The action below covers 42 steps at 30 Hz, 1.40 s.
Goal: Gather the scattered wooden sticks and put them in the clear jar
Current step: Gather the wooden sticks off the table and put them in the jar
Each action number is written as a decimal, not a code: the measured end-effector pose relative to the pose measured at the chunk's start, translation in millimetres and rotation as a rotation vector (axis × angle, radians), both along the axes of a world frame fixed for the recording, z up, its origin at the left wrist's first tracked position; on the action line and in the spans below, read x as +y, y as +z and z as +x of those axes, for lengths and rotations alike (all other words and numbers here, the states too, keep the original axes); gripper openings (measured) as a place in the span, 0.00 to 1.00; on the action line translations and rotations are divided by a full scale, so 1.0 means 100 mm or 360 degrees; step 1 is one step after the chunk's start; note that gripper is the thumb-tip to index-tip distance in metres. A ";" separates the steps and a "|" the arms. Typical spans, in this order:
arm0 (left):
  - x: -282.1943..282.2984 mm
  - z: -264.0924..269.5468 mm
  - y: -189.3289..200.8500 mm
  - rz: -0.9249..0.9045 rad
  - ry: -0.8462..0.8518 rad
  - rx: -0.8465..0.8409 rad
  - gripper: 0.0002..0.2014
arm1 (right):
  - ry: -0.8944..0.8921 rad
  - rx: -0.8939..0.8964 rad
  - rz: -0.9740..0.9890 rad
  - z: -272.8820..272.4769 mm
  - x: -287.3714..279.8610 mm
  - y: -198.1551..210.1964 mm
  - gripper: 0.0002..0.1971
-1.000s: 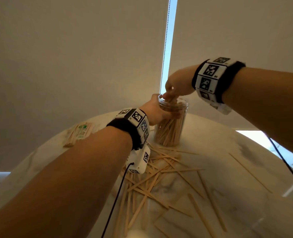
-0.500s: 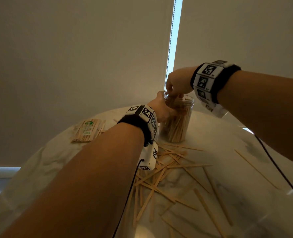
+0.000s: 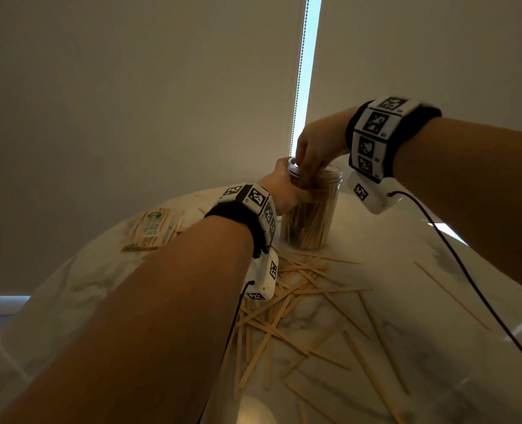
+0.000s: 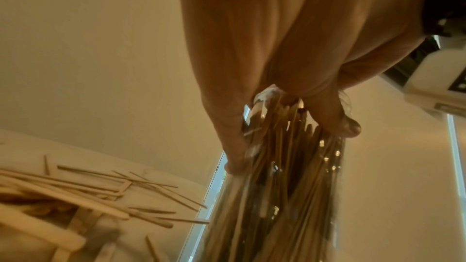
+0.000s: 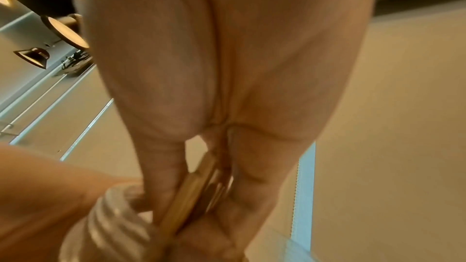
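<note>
The clear jar [image 3: 311, 215] stands upright on the round marble table [image 3: 437, 301], packed with wooden sticks [image 4: 282, 176]. My left hand [image 3: 284, 191] grips the jar near its neck, fingers and thumb wrapped round the wall [image 4: 327, 111]. My right hand [image 3: 311, 148] is at the jar's mouth and pinches a few sticks [image 5: 191, 184] that point down into the threaded opening [image 5: 113, 216]. Several loose sticks [image 3: 290, 304] lie scattered on the table in front of the jar.
A wrapped bundle of sticks [image 3: 152, 229] with a green label lies at the table's far left. Single sticks [image 3: 449, 293] lie out to the right. Roller blinds and a bead chain [image 3: 298, 71] hang behind the table. Black cables trail from both wrist cameras.
My right hand has sunk lower onto the jar's mouth, fingers now reaching into it. The left hand keeps its grip on the jar. The head view has tilted slightly.
</note>
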<state>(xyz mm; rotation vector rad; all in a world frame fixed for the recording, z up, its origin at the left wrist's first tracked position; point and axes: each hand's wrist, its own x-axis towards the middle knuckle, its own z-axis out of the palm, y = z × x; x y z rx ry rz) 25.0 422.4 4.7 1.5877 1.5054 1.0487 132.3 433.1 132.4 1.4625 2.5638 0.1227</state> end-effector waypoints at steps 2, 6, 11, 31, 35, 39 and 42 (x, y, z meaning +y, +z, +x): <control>0.02 0.00 -0.04 -0.0025 -0.0014 -0.0056 0.63 | 0.0045 0.0088 0.0122 0.07 0.00 0.01 0.07; -0.08 0.03 0.03 0.0018 -0.0012 -0.0032 0.58 | -0.0002 0.0062 0.0178 0.09 -0.01 -0.12 0.12; -0.22 0.01 0.10 0.0017 -0.0072 -0.0062 0.57 | -0.0066 0.0399 -0.0201 0.20 -0.06 0.02 0.06; -1.01 -0.19 0.22 -0.0358 0.0291 0.1026 0.35 | -0.0762 0.0672 -0.0286 1.67 -0.46 -0.72 0.14; -1.42 -0.52 0.29 -0.0543 0.0463 0.1371 0.30 | -0.0927 0.0082 -0.0477 1.97 -0.85 -1.00 0.15; -1.93 -0.51 0.27 -0.0819 0.0315 0.1728 0.34 | -0.0749 -0.0122 -0.0417 1.82 -1.19 -1.12 0.16; -2.14 -0.31 0.10 -0.0907 0.0171 0.1722 0.39 | -0.0492 -0.0055 -0.0487 1.50 -1.39 -1.22 0.09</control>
